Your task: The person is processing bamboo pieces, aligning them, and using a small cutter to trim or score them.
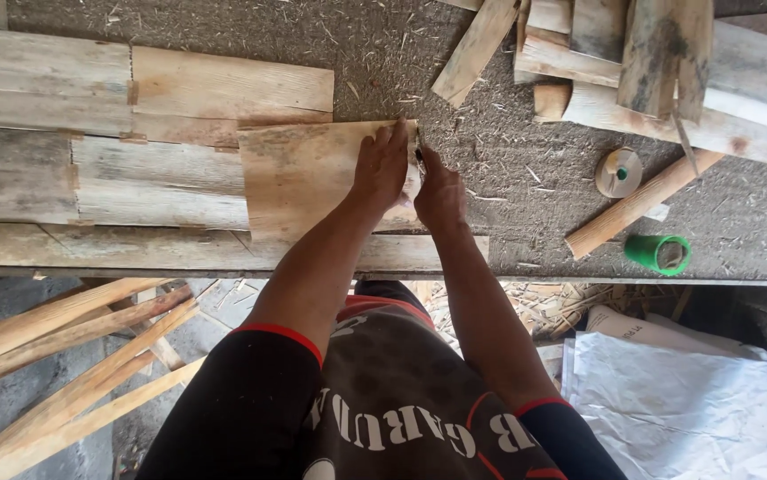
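A thin tan wood sheet (299,173) lies on the workbench, overlapping a row of pale flat boards (90,133). My left hand (382,164) presses flat on the sheet's right end, fingers spread toward the far edge. My right hand (438,191) is closed around a small dark tool (420,153) held against the sheet's right edge, right beside my left hand. Most of the tool is hidden by my fingers, so its kind cannot be made out.
Loose wood offcuts (632,62) are piled at the back right of the dusty bench (535,178). A small spool (619,172), a wood strip (641,203) and a green tape roll (659,253) lie right. Long sticks (63,356) lean below left, white sacks (677,400) below right.
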